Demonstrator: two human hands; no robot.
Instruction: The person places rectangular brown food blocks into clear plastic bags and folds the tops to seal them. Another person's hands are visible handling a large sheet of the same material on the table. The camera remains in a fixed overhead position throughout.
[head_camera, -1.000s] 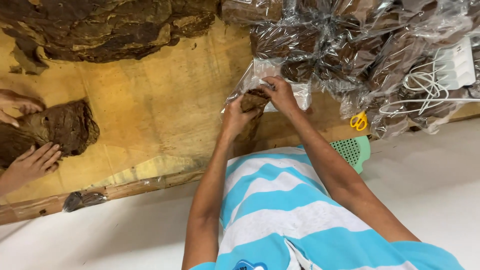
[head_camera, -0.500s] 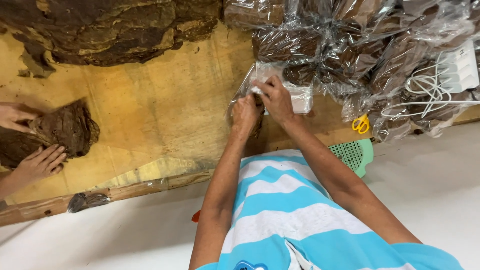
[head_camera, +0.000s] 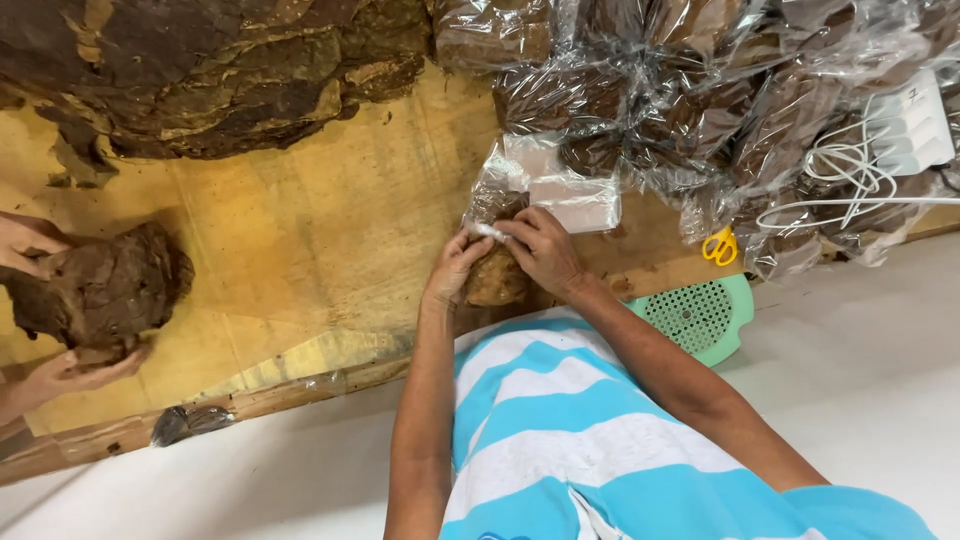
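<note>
My left hand (head_camera: 452, 268) and my right hand (head_camera: 541, 250) meet at a clear plastic bag (head_camera: 560, 190) on the yellow wooden board (head_camera: 320, 250). Both hands pinch the bag's edge. A brown wad of dried leaves (head_camera: 496, 280) sits in the bag just under my fingers and is partly hidden by them. The rest of the bag lies flat and shiny beyond my right hand.
Another person's hands (head_camera: 60, 370) hold a dark leaf bundle (head_camera: 105, 290) at the left. A big heap of brown leaves (head_camera: 210, 70) lies at the top left, and filled clear bags (head_camera: 700, 90) are piled at the top right. Nearby are yellow scissors (head_camera: 719, 246), a green perforated tray (head_camera: 697, 316) and a white power strip (head_camera: 908, 125).
My hands have closed in together on the bag's edge, and the leaf wad now sits lower, under my fingers. The other person's hands have shifted around their bundle.
</note>
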